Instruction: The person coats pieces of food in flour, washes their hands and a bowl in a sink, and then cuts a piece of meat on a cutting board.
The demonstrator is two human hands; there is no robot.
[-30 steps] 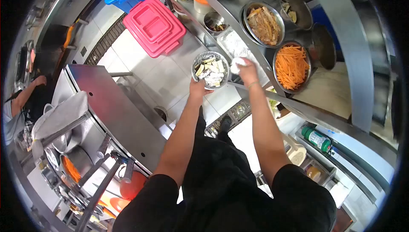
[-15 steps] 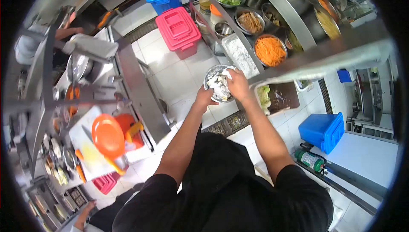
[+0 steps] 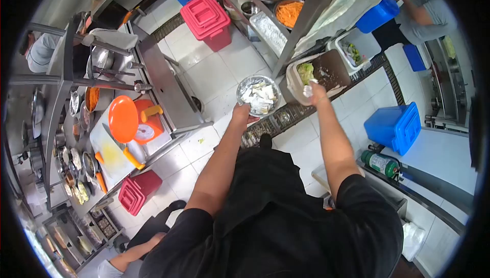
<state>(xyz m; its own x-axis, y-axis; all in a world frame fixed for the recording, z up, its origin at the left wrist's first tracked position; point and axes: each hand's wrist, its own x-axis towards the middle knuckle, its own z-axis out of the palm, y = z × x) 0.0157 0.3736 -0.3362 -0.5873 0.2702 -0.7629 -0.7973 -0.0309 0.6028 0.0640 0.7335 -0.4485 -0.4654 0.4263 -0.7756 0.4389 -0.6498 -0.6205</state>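
Note:
My left hand [image 3: 243, 114] grips the near left edge of a round metal bowl [image 3: 242, 88]. Pale pieces coated in white powder [image 3: 259, 97] lie in it; their kind is hard to tell. My right hand [image 3: 317, 93] is apart from the bowl, over the near edge of a bin [image 3: 294, 92] with a brown inside. White covers its fingertips, and I cannot make out whether that is only powder or a held lump. Green leaves [image 3: 306, 71] lie in the bin close to those fingers.
A tray of white powder [image 3: 269, 32] and a bowl of shredded carrot [image 3: 289, 14] are on the shelf ahead. Left stands a counter with an orange scale [image 3: 146, 129]. A red bin [image 3: 206, 20] is on the floor. Other people [image 3: 426, 20] stand right and left.
My right hand has left the bowl's contents and moved right, over the bin. The left hand keeps the bowl. The view has shifted right, bringing a person into sight there.

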